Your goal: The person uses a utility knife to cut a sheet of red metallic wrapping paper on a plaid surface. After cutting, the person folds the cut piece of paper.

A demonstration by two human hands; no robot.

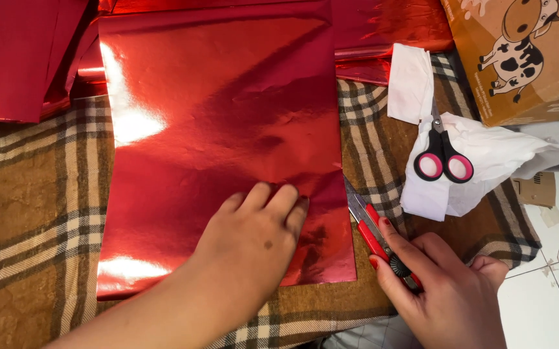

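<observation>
Two hands (253, 239), one utility knife (373, 236), one scissors (443, 158), one cardboard box (518, 58).

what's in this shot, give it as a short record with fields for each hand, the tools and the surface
left hand: left hand pressed flat on the red foil sheet
right hand: right hand holds a red utility knife, blade at the sheet's right edge
other tool: pink-handled scissors lying on white tissue paper
surface: brown plaid cloth
behind: more red foil at the top left, cardboard box with a cow drawing at the top right
</observation>
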